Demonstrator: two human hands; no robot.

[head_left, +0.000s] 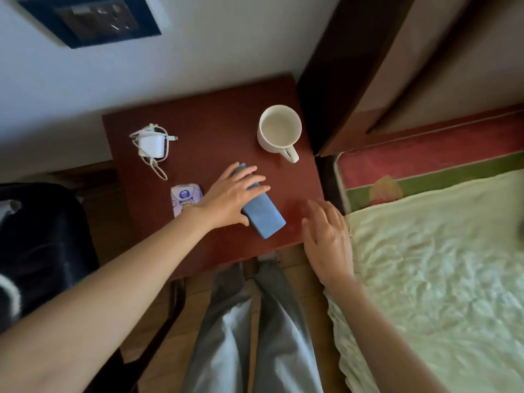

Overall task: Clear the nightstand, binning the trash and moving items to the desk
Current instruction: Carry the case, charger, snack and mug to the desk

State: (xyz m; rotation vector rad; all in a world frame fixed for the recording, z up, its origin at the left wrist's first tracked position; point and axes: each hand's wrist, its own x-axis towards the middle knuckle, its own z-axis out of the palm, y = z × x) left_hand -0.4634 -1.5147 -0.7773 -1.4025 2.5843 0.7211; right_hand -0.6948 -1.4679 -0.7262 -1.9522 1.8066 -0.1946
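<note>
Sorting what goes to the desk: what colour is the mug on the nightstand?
The mug is plain white or cream, with no pattern, seen clearly in the head view.

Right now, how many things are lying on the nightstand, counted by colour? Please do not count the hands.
White: 2, the mug and the charger with its cable
Blue: 1, the flat case under the left hand
Lilac: 1, the small packet
Total: 4

A dark-framed wall socket panel (88,19) sits at the upper left of the frame. A bed with a crumpled pale green sheet (442,268) fills the right side. A black chair (37,251) stands at the left edge.
</note>
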